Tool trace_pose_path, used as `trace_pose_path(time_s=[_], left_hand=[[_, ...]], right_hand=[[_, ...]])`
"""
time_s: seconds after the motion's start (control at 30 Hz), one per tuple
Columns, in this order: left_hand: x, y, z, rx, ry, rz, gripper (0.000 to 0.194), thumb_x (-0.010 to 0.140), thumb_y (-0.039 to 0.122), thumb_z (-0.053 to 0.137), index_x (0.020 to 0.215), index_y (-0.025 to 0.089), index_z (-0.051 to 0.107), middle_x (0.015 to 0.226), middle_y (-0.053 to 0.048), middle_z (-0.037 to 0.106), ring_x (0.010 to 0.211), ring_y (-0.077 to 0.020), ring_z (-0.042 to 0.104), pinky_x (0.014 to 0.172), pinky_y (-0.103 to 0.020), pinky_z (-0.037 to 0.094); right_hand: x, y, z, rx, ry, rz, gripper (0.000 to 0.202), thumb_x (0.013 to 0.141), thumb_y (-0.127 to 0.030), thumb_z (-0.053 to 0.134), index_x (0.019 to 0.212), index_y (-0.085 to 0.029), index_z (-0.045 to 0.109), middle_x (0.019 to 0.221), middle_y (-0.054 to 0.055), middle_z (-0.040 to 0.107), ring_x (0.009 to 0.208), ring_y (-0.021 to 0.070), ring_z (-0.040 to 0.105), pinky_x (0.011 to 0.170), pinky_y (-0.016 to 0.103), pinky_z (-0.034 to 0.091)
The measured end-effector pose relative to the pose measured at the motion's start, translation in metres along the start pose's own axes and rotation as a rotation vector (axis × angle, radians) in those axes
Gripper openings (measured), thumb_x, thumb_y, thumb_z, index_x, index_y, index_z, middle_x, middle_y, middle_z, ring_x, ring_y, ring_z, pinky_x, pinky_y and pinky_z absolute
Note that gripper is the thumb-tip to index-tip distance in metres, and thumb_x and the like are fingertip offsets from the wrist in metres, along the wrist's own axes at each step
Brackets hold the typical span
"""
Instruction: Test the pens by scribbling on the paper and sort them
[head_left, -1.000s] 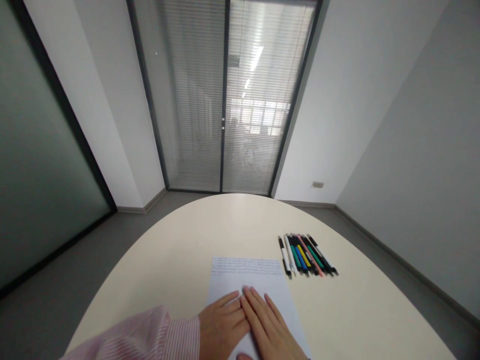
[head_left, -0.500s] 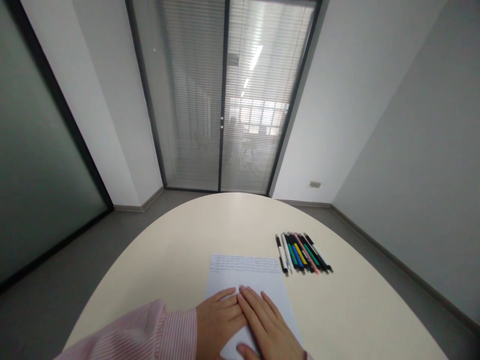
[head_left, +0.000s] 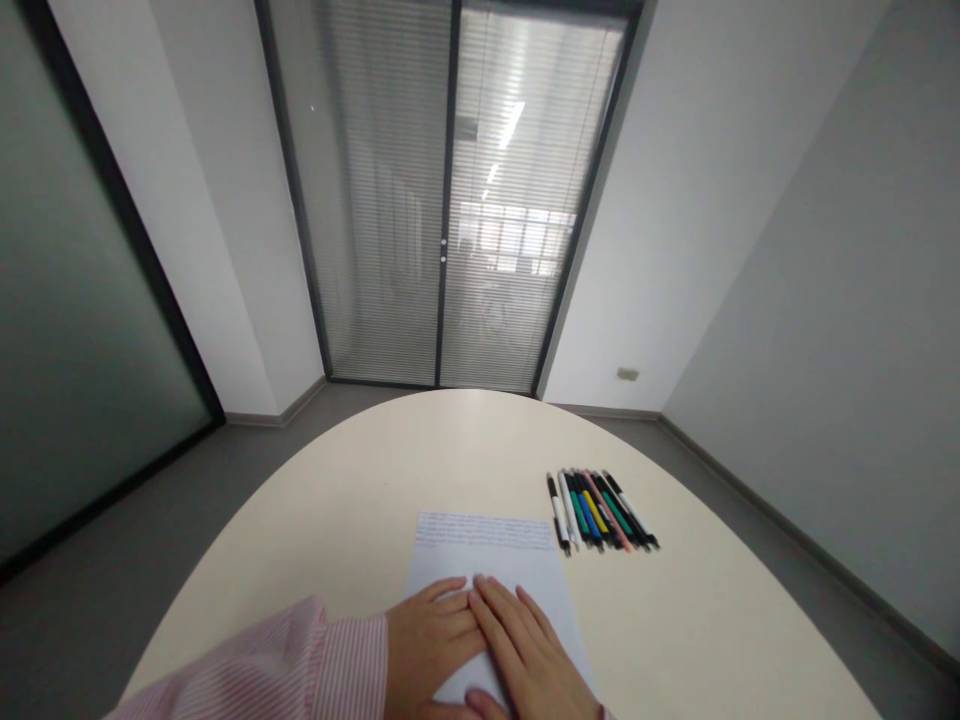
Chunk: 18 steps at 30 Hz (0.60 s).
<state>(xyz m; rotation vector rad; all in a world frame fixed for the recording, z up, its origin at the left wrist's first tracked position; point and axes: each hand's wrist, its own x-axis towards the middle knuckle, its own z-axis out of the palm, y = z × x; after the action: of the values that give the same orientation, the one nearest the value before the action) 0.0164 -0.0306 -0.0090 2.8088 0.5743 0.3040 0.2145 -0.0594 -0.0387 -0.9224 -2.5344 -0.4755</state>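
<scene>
A white sheet of paper (head_left: 491, 558) with several lines of handwriting along its top lies on the table in front of me. My left hand (head_left: 431, 645) rests flat on the paper's lower left, fingers stretched toward the right. Beside it my right hand (head_left: 529, 645) lies flat too, its fingers pointing up and left, with its fingertips touching or overlapping the left ones. Neither hand holds anything. The paper's bottom part is covered by the hands and cut off by the frame.
Several pens (head_left: 600, 512) in black, white, green, blue, yellow and pink lie side by side at the right of the paper. The round cream table (head_left: 337, 520) curves away on both sides. Beyond it stand a glass door with blinds (head_left: 390, 250) and white walls.
Both hands stay on the paper in the same pose. The whole view has shifted very slightly; nothing was picked up or put down.
</scene>
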Motion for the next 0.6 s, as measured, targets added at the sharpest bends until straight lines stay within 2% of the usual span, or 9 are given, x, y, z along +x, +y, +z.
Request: trace_pose_path(time_s=[0.33,0.47,0.6], left_hand=[[-0.0008,0.0015,-0.0025,-0.018,0.022,0.001,0.064,0.086,0.058,0.043,0.135,0.018,0.036,0.137,-0.011,0.048,0.128,-0.0245,0.040,0.111,-0.041,0.023],[-0.0007,0.0009,-0.0002,0.002,0.029,0.003,0.063,0.086,0.057,0.044,0.134,0.017,0.037,0.136,-0.010,0.049,0.128,-0.0245,0.040,0.112,-0.040,0.022],[-0.0006,0.0010,0.0000,0.000,0.015,-0.005,0.063,0.086,0.058,0.044,0.134,0.017,0.037,0.136,-0.010,0.049,0.128,-0.0241,0.041,0.112,-0.040,0.022]], right_hand=[[0.0004,0.0022,-0.0026,0.053,-0.020,-0.001,0.079,0.089,-0.049,0.042,0.146,-0.006,0.007,0.135,0.016,0.049,0.123,0.0265,0.046,0.093,0.040,0.045],[0.0002,0.0024,-0.0022,0.054,-0.022,-0.002,0.079,0.089,-0.050,0.041,0.146,-0.006,0.010,0.135,0.016,0.049,0.123,0.0265,0.046,0.094,0.040,0.045],[-0.0009,0.0020,-0.0005,0.033,-0.030,-0.001,0.073,0.089,-0.050,0.040,0.144,-0.006,0.020,0.135,0.016,0.049,0.124,0.0260,0.046,0.094,0.039,0.044]])
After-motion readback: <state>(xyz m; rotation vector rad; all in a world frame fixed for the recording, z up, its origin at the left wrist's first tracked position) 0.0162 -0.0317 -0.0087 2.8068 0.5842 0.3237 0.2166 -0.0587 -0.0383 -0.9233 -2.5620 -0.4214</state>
